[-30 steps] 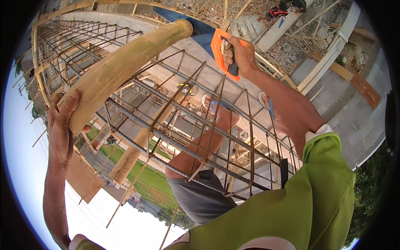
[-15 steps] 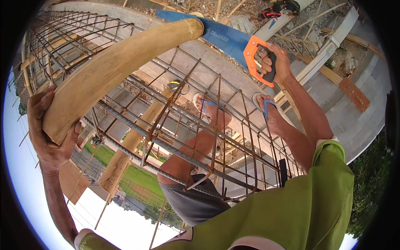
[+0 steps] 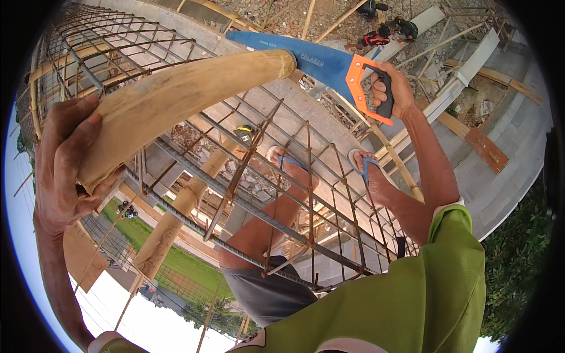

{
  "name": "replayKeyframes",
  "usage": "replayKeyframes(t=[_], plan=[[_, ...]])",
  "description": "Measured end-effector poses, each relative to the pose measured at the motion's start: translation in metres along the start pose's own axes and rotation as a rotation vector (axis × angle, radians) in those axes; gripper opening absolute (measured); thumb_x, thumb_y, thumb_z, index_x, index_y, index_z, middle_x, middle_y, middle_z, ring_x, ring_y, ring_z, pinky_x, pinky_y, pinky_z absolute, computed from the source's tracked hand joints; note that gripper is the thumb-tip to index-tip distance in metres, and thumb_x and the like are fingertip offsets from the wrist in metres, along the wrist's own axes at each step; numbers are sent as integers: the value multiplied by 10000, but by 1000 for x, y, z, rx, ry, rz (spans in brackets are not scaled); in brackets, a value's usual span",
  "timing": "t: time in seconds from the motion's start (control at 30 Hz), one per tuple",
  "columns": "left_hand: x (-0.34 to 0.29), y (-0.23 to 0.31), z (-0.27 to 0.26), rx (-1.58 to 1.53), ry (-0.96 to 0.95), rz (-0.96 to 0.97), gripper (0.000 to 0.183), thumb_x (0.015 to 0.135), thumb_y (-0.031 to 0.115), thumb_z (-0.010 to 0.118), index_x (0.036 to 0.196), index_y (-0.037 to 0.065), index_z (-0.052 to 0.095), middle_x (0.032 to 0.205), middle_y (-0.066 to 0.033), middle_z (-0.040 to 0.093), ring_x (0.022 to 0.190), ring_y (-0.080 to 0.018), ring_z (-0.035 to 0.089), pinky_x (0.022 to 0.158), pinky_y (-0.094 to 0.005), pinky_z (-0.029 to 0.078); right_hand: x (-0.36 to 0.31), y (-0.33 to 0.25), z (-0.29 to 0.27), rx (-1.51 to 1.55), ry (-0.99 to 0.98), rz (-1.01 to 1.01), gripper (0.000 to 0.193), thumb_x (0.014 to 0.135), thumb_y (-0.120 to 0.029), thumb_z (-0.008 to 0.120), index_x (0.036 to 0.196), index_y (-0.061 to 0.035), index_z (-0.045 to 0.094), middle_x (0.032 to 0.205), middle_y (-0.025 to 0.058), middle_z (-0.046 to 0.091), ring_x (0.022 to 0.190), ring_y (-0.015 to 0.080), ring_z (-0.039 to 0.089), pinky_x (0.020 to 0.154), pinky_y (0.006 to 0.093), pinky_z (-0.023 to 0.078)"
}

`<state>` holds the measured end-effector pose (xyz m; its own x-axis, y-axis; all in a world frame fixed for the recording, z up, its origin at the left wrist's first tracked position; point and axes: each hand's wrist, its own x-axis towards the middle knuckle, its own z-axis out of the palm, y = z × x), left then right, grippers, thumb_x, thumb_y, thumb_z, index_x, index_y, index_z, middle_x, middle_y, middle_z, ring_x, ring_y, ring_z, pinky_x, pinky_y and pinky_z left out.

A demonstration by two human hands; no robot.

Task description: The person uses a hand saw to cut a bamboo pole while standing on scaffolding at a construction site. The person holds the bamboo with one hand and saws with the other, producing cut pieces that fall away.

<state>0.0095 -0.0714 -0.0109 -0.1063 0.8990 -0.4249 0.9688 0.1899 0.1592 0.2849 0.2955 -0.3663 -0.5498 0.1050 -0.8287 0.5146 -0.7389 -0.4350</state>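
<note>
We set the clock positions from the middle of the view. The bamboo pole (image 3: 188, 88) runs from 9 to 12 o'clock, above a rebar cage (image 3: 311, 244). Our left hand (image 3: 62, 167), at 9 o'clock, is clamped on the pole's near end, fingers over the top and thumb beneath. Our right hand (image 3: 399, 93), between 1 and 2 o'clock, is closed around the orange and black handle of a handsaw (image 3: 321, 62). Its blue blade lies across the pole's far end at 12 o'clock; the pole hides part of the lower edge, so we cannot tell whether the teeth bite.

Our sandalled feet (image 3: 374, 170) stand on a pale concrete ledge (image 3: 326, 120), which extends from 11 o'clock toward 3 o'clock behind the bars. A second bamboo pole (image 3: 160, 241) slants below the cage at 8 o'clock. At ground level we see rubble (image 3: 288, 20) at 12 o'clock, people (image 3: 376, 38) at 1, grey paving (image 3: 506, 126) with a brown board (image 3: 487, 150) at 3, trees (image 3: 518, 265) at 4 and grass (image 3: 182, 262) at 7.
</note>
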Motion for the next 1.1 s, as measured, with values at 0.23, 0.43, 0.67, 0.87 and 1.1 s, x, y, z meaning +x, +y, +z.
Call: replayKeyframes(t=[0.23, 0.43, 0.67, 0.87, 1.1], plan=[[54, -67, -36, -229, -52, 33, 826, 706, 138, 816, 1444, 91, 448, 1392, -146, 488, 1352, -319, 466, 1115, -436, 444, 34, -67, 1, -210, -87, 55, 360, 953, -399, 626, 859, -53, 599, 549, -65, 430, 414, 40, 403, 398, 243, 375], [43, -47, -11, 12, 48, -86, 876, 667, 102, 812, 1460, 110, 438, 1413, -157, 505, 1295, -378, 509, 1105, -480, 456, -18, 59, 2, 149, 83, -68, 385, 962, -442, 599, 862, -72, 568, 559, -28, 386, 438, 119, 381, 468, 341, 382], [54, 89, -13, 197, 12, 6, 723, 628, 109, 834, 1300, 30, 578, 1227, -195, 596, 1016, -361, 657, 826, -449, 596, -23, 94, 7, 285, 56, -93, 386, 954, -428, 609, 864, -54, 576, 552, -19, 418, 438, 131, 420, 465, 332, 407], [56, 103, -14, 89, 124, -160, 643, 654, 188, 819, 1229, -9, 609, 1135, -200, 636, 913, -302, 678, 680, -390, 583, 0, 124, 5, 330, 183, -146, 379, 940, -437, 637, 858, -76, 562, 534, -9, 424, 424, 143, 428, 446, 357, 428], [113, 9, -60, -366, 28, -1025, 745, 816, 549, 677, 1301, -4, 554, 994, -165, 632, 776, -218, 618, 582, -323, 482, -15, 22, 9, 95, 65, -92, 279, 922, -335, 708, 928, -109, 545, 587, -2, 467, 438, 122, 453, 420, 318, 417]])
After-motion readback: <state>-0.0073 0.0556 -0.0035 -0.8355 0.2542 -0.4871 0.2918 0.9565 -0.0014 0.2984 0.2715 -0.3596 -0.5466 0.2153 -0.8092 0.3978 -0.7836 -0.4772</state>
